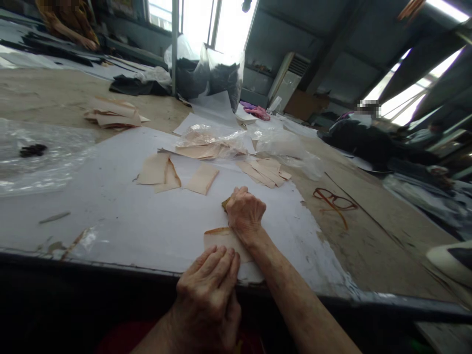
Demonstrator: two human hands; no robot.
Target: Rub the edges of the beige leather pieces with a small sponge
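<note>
My left hand [208, 295] sits at the near table edge, fingers closed over the lower edge of a tan leather-like piece [224, 244] with an orange-brown rim. My right hand [245, 212] is bunched into a fist just beyond it, its wrist lying across that piece. A small tan scrap [225, 203] pokes out from under its fingers, mostly hidden. Several similar tan pieces [202, 179] lie farther on, spread over a white paper sheet [121, 216] that covers the table.
A clear plastic sheet [37, 162] lies at the left, and crumpled plastic [280, 142] lies beyond the pieces. Reddish-brown eyeglass frames [335, 201] rest on the bare tabletop. A stack of tan pieces [114, 113] lies farther back. A co-worker's hand [88, 44] shows at the far top left.
</note>
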